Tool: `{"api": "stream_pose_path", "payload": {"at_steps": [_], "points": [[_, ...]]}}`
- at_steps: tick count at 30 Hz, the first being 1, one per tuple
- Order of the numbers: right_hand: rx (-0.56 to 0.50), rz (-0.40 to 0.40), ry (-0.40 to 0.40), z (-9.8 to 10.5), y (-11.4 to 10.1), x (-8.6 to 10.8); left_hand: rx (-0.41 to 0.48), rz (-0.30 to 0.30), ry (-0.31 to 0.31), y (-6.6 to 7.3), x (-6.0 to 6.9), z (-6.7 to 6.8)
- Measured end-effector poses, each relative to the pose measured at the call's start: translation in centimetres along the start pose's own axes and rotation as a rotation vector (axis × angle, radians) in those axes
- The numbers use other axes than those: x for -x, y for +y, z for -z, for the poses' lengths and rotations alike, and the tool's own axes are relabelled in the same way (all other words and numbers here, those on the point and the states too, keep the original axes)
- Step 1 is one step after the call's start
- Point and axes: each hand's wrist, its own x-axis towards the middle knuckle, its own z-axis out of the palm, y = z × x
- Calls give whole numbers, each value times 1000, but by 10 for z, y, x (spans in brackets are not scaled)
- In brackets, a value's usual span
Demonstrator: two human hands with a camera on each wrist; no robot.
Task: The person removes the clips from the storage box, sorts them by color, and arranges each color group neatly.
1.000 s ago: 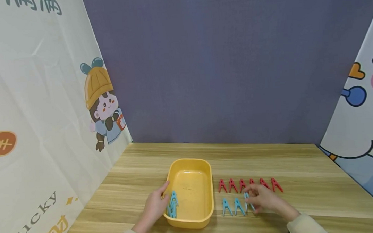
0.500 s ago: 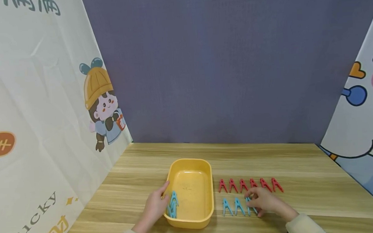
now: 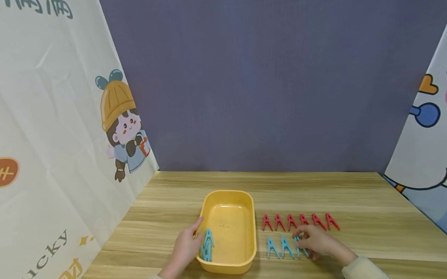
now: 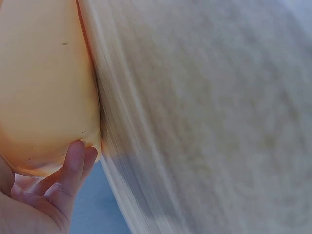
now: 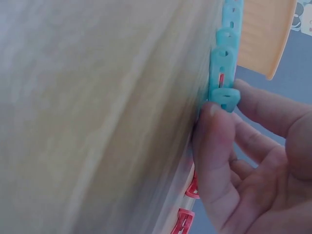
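Observation:
In the head view, a yellow plastic tray stands on the wooden table. My left hand grips its left rim; in the left wrist view, curled fingers press against its outside. A few light-blue clothespins lie in the tray's near left corner. To the tray's right, two blue clothespins lie side by side. Beside them my right hand pinches a third blue clothespin at the table, partly covered by the fingers. In the right wrist view, thumb and forefinger hold this clothespin at one end.
A row of several red clothespins lies just behind the blue ones, one partly behind my right hand. A dark cloth rises along the table's back edge. Printed white sheets border the left and right sides.
My right hand has shifted slightly right and set the blue clothespin down in line with the other two; over the last half second it barely moves. The left hand and tray stay put.

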Motion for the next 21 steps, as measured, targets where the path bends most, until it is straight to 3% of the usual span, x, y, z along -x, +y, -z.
{"api": "stream_pose_path", "payload": {"at_steps": [11,16,21], "points": [[-9,44,-33,5,-2,1,-5,-8,10,-2,-1,-1],[-36,107,-75,14,-8,-3,19,-3,4,-3,0,0],[-74,115,-97,21,-22,-8,22,13,2,-2,0,1]]}}
